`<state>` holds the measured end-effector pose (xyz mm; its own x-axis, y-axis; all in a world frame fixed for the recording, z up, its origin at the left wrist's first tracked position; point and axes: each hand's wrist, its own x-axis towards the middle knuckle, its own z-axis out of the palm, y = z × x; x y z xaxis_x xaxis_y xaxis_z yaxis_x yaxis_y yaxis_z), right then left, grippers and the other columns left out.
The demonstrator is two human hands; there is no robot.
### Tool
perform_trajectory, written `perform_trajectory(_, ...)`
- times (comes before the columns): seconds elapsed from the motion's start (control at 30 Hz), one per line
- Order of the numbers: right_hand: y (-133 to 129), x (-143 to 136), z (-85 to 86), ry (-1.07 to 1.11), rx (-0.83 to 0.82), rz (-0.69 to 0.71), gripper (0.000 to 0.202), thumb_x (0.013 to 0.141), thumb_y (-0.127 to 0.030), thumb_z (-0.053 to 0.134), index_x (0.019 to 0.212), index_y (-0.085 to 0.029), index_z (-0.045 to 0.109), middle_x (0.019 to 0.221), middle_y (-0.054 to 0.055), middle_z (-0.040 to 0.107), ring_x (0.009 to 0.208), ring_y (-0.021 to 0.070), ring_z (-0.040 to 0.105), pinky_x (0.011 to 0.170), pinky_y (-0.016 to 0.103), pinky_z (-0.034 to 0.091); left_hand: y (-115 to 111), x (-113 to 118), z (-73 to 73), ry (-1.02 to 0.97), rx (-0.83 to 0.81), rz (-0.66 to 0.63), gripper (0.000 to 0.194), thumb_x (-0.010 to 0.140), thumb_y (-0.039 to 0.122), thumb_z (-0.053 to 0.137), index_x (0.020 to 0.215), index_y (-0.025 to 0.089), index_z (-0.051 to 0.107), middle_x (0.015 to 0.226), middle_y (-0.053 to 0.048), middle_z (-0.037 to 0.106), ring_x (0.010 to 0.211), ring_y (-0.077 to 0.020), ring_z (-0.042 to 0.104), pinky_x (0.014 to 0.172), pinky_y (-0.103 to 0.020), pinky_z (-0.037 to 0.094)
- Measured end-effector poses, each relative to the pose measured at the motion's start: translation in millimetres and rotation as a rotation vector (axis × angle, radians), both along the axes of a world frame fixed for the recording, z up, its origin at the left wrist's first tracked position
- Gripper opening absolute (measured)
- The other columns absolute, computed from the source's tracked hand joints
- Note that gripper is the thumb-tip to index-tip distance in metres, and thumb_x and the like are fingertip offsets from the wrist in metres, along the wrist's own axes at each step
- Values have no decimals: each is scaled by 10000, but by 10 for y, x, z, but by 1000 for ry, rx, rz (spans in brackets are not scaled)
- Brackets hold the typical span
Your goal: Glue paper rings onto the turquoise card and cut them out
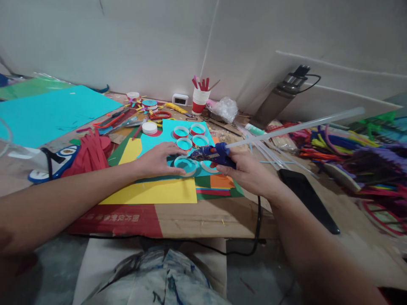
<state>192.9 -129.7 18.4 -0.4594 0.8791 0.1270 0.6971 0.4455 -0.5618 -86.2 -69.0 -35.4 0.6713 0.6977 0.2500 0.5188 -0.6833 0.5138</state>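
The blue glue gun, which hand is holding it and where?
The right hand holds the blue glue gun by its handle. The left hand grips nothing; it rests flat on a paper ring.

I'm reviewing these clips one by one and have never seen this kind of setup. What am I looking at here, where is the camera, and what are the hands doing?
There is no machine: a person works with bare hands, and the single picture comes from a camera worn on their head, looking forward and down.

The right hand grips a blue glue gun with a long clear glue stick poking out the back; its nozzle points at a white ring. The left hand rests flat beside that ring, fingers touching it.

The ring lies on a turquoise sheet with more red and white rings behind it, over yellow paper on a cardboard-covered table. Further off: a paper cup of sticks, a pile of pipe cleaners, a black phone.
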Motion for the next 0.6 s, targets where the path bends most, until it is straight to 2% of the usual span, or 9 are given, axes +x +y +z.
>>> perform_trajectory(0.2,-4,2,-3,6,-3,3,248,915,-357,557,1000,-171,697,924,76,703,808,226,619,733,320,483,-17,0,32,-5,-25,2,715,724,694,725,1269,232,689,1229,-104,686,1160,-301,604,1016,-416,463)
perform_trajectory(0.6,-1,1,4,4,-8,-8,214,905,-361,564,941,-185,681,880,67,700,770,220,611,689,316,470,-28,22,34,13,-22,27,673,730,690,720,1231,241,709,1235,-95,692,1180,-298,594,1031,-421,449)
